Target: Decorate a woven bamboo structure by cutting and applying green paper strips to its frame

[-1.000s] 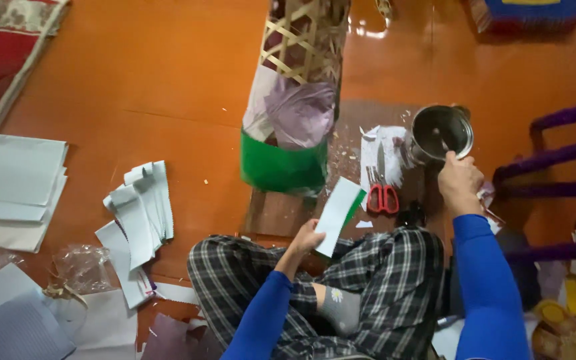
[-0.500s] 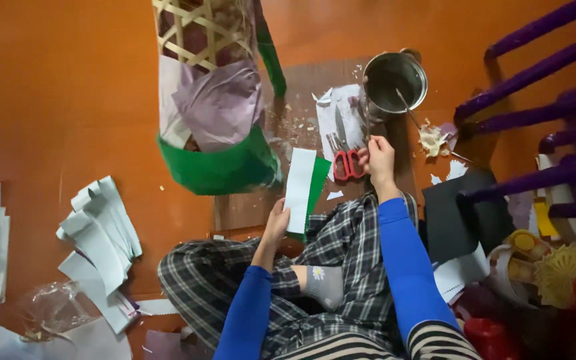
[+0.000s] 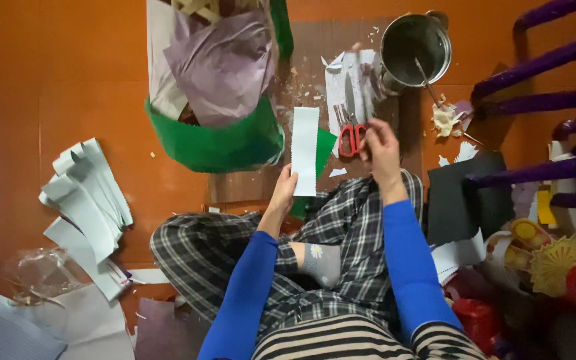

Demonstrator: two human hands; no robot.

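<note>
Left hand point(image 3: 283, 193) pinching the lower end of a white strip point(image 3: 305, 151), held upright over the board point(image 3: 248, 183) beside the green basket point(image 3: 218, 143). Right hand point(image 3: 381, 143) curled, fingers closed at the red scissors point(image 3: 350, 130) handles; actual hold unclear. Pot point(image 3: 415, 50) just beyond

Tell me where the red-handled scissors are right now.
In the head view, the red-handled scissors lie on the floor just right of centre, between the white paper strip and the right hand, below the metal pot.

Showing: 2 hands, 1 white paper strip point(image 3: 305, 150), 1 red-handled scissors point(image 3: 350, 130), 1 metal pot point(image 3: 413, 50), perhaps 6 strips lying in the pile point(image 3: 87, 207).
</note>
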